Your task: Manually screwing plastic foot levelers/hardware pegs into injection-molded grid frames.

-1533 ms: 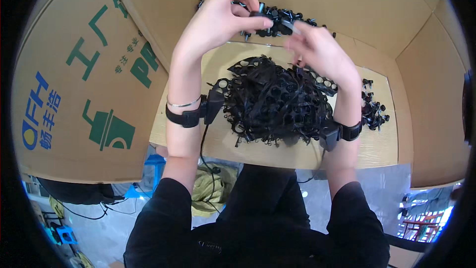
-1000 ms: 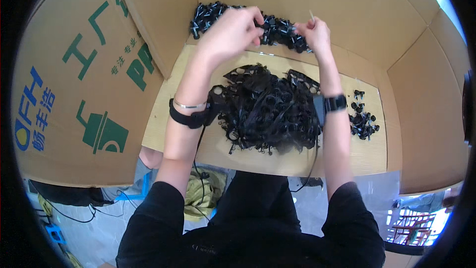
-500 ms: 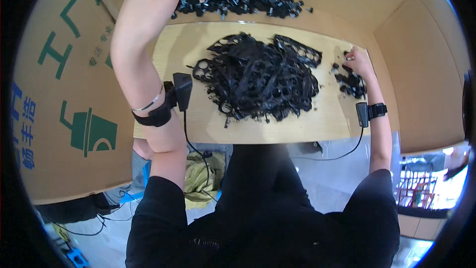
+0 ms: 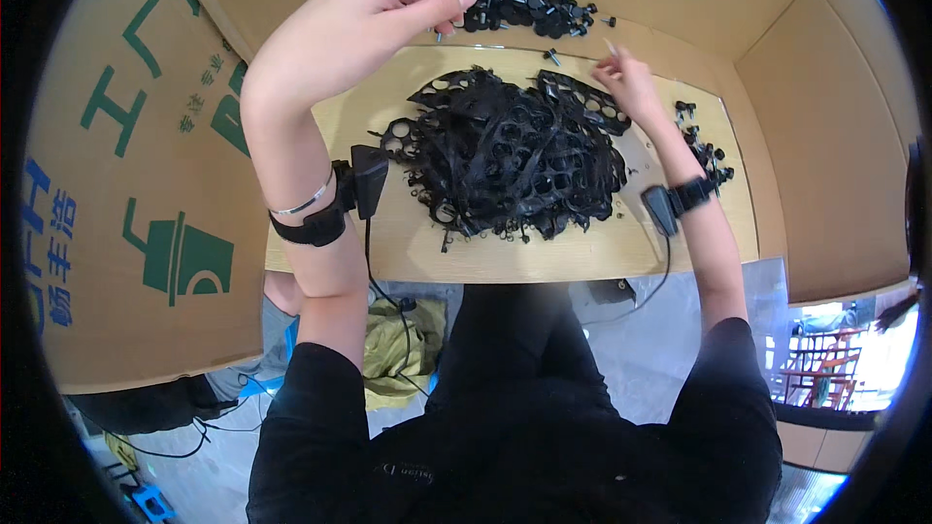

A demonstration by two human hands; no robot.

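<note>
My left hand (image 4: 413, 0) is over the left part of a heap of black-headed screws (image 4: 534, 8) at the far side. Its thumb and fingertips come together in a pinch; whatever may be between them is hidden. Beyond the far right edge of a big black pile of perforated scrap sheet (image 4: 515, 150), my right hand (image 4: 629, 85) has its fingers apart and nothing visible in them. A single black-headed screw (image 4: 551, 56) is just left of it, near the board's far edge; whether it lies there or is in the air I cannot tell.
Several more black-headed screws (image 4: 714, 155) lie along the right side of the wooden board (image 4: 417, 257), partly behind my right forearm. Cardboard walls (image 4: 825, 136) stand around the board. A black device with a cable is strapped to each forearm.
My right hand has left the small group of screws at the right and moved left. A lone screw now shows beside it. My left hand has come right and nearer, over the heap.
</note>
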